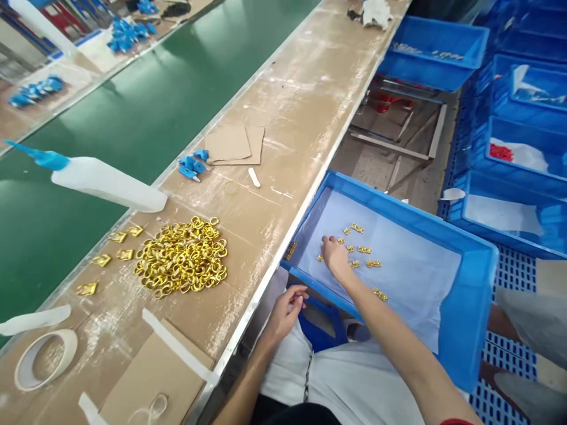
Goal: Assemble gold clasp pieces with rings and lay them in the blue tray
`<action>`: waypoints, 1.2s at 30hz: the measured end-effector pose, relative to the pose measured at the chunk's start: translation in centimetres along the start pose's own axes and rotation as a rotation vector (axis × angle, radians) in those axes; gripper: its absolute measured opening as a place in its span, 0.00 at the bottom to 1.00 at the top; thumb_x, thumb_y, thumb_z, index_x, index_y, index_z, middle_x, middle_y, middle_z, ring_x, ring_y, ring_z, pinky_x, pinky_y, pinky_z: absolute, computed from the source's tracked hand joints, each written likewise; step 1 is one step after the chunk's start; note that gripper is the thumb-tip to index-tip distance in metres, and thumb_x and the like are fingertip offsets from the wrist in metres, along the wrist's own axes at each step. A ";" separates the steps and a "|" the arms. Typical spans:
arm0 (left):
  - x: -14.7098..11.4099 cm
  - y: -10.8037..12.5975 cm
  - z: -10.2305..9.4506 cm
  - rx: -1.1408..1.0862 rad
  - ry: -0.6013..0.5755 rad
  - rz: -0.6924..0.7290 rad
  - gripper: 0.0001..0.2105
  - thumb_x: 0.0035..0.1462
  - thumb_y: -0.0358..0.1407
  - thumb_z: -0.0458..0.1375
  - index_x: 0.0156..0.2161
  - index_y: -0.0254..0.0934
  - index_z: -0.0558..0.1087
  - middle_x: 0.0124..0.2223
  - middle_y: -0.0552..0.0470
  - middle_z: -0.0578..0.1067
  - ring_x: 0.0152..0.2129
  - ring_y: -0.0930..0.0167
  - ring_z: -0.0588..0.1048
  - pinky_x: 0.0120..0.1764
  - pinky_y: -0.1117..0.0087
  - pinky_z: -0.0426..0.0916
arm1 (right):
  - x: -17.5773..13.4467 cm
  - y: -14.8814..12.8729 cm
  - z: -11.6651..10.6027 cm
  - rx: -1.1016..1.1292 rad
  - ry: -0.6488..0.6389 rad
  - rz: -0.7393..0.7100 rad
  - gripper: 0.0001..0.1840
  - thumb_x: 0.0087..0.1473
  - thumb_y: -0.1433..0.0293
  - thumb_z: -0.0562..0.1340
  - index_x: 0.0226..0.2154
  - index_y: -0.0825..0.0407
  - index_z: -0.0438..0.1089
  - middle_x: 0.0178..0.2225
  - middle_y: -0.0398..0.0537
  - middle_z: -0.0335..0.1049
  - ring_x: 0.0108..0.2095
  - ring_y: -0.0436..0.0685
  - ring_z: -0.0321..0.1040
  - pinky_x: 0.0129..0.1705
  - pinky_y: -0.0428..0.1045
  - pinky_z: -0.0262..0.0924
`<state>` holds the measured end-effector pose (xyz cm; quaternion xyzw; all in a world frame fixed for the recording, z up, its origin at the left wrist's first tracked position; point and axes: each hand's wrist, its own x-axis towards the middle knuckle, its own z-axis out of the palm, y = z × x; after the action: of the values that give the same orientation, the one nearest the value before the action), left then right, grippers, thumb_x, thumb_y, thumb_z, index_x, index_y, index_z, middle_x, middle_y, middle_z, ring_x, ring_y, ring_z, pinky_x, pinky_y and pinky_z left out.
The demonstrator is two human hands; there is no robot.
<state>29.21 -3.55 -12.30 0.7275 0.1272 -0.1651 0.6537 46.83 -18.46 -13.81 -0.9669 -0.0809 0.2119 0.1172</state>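
My right hand (335, 255) reaches into a blue plastic tray (476, 283) lined with a white sheet (407, 254). Its fingers are bent downward and drawn together at the sheet; what lies under the fingertips is hidden. Around it rest several small gold-coloured metal pieces (373, 263), some in short rows. My left hand (283, 311) hovers by the tray's near left corner, loosely curled with fingers apart and nothing visible in it. On the workbench (266, 236) to the left lies a heap of gold-coloured rings (183, 257), with several gold clasp-like pieces (101, 260) beside it.
A white bottle with a blue nozzle (110, 183) stands behind the heap. Blue parts (192, 165), cardboard sheets (234, 144) and a tape roll (46, 360) lie on the bench. Beyond runs a green conveyor belt (177, 94). More blue trays (505, 218) sit at right, near another person's legs (527, 354).
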 end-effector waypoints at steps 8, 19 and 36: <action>2.1 -2.6 -1.9 -0.257 0.129 -0.127 0.24 0.57 0.57 0.59 0.42 0.35 0.77 0.39 0.42 0.82 0.33 0.65 0.78 0.39 0.64 0.71 | 2.7 -0.1 0.6 -0.143 -0.143 -0.246 0.11 0.68 0.74 0.57 0.48 0.54 0.73 0.49 0.55 0.73 0.46 0.58 0.73 0.48 0.54 0.70; 2.9 -3.8 -1.7 -0.346 0.142 -0.149 0.24 0.57 0.56 0.60 0.43 0.34 0.78 0.39 0.42 0.81 0.34 0.64 0.77 0.39 0.63 0.70 | 5.1 -2.4 2.5 -0.047 -0.129 -0.535 0.22 0.67 0.80 0.50 0.57 0.55 0.70 0.54 0.60 0.71 0.52 0.63 0.69 0.52 0.53 0.67; 3.5 -3.6 -1.6 -0.440 0.061 -0.112 0.22 0.55 0.56 0.64 0.39 0.36 0.80 0.35 0.45 0.81 0.33 0.65 0.77 0.38 0.65 0.69 | 5.4 -0.7 4.8 0.161 0.079 -0.599 0.15 0.62 0.80 0.56 0.45 0.52 0.73 0.43 0.55 0.76 0.46 0.62 0.71 0.52 0.55 0.69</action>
<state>31.06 -1.64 -16.89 0.5639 0.2198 -0.1473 0.7823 49.57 -15.72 -20.02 -0.8951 -0.3403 0.1360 0.2538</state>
